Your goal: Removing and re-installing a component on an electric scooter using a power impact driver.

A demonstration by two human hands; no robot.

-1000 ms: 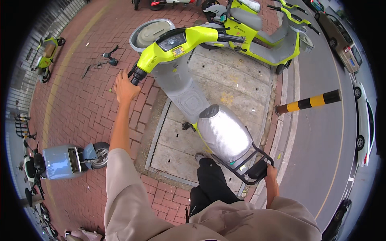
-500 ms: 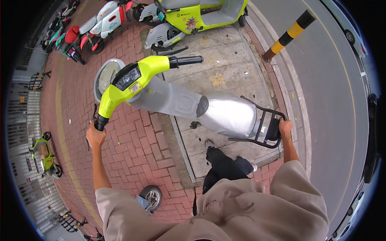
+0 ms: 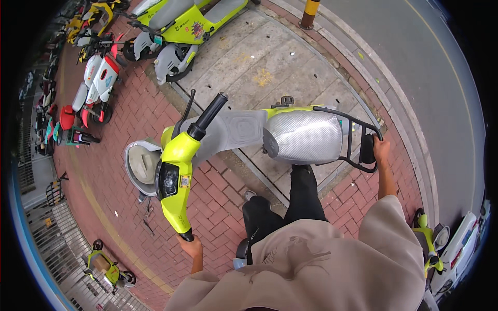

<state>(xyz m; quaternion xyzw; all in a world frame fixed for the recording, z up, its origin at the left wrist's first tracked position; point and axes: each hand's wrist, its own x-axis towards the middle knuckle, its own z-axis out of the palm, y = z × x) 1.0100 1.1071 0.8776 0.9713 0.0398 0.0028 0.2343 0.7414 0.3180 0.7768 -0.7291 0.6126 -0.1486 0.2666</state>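
Note:
I grip a lime-green scooter (image 3: 177, 207) lying crosswise in front of me, upright, over the edge of a concrete slab. My left hand (image 3: 191, 246) is closed on the lower end of its handlebar grip, near my body. The bar is turned so its other black grip (image 3: 211, 109) points away from me. A grey helmet-like item sits in the front basket (image 3: 130, 171). My right hand (image 3: 381, 149) is closed on the black rear rack (image 3: 349, 142), behind the seat's silver quilted cover (image 3: 306, 136). The grey footboard (image 3: 238, 127) lies between.
More green scooters (image 3: 176, 28) stand on the slab's far edge, with red-and-white ones (image 3: 98, 78) along the left. A striped post (image 3: 309, 14) borders the road at right. A small scooter (image 3: 101, 267) stands by a metal fence at lower left; a white car (image 3: 456, 254) is at lower right.
The scooter has swung round from diagonal to nearly crosswise, and its handlebar has turned toward me on the left side. My view has swung too. Both hands still hold it.

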